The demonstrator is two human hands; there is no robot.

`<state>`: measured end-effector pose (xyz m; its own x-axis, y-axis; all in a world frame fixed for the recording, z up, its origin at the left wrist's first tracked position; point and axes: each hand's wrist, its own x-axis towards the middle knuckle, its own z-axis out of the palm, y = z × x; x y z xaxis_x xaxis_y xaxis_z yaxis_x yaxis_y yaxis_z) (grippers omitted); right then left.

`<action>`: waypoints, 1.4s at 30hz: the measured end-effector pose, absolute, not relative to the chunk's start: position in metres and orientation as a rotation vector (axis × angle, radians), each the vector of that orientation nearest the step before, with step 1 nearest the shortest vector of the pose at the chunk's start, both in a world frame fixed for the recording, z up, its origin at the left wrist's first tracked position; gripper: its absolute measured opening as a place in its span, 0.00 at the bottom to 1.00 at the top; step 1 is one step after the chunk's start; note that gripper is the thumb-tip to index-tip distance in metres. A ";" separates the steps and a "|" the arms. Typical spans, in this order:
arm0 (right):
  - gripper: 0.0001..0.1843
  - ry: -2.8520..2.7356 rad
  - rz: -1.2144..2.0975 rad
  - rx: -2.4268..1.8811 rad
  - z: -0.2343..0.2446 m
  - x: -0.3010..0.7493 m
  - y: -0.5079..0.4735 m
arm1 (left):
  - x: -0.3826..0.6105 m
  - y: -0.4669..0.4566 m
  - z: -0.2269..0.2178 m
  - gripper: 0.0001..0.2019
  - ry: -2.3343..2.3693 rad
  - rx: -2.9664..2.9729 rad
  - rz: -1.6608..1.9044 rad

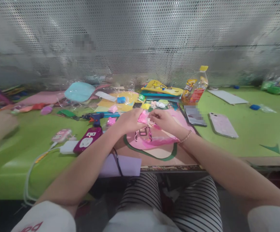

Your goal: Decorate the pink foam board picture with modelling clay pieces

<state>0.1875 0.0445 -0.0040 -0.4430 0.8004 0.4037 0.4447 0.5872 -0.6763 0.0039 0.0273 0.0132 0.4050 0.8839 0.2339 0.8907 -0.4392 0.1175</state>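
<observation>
My left hand (133, 120) is closed around a small clear packet of pink modelling clay (143, 117), which shows between thumb and fingers. Close beside it, my right hand (164, 120) has its fingertips pinched together at the packet's right side; what they grip is too small to make out. Both hands are above a pink craft cutout (142, 143) with dark drawn marks, layered on cream and green pieces. Another pink clay packet (111, 121) lies left of my left hand. Just beyond the hands are a yellow clay lump (145, 106) and a white one (160, 104).
At the left edge a co-worker's hand (2, 127) rests over the green table (6, 170). A glue gun (95, 118) and a maroon power bank (88, 140) lie left. A drink bottle (195, 86) stands behind right, near two phones (223, 125). A perforated metal screen (140, 42) backs the table.
</observation>
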 end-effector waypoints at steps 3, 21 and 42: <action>0.06 -2.074 0.638 -0.940 -0.003 0.189 0.046 | 0.004 0.026 0.014 0.21 -1.655 -2.615 -0.423; 0.09 -2.007 0.744 -0.929 0.007 0.208 0.057 | 0.005 0.023 0.020 0.31 -1.811 -2.459 -0.567; 0.13 -2.024 0.603 -0.855 0.006 0.194 0.036 | 0.015 0.015 0.016 0.26 -1.743 -2.503 -0.557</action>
<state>0.1943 0.0359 0.0065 -0.4176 0.7510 0.5115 0.3490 0.6523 -0.6728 0.0150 0.0151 0.0164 0.3034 0.9000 0.3129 0.9147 -0.3671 0.1691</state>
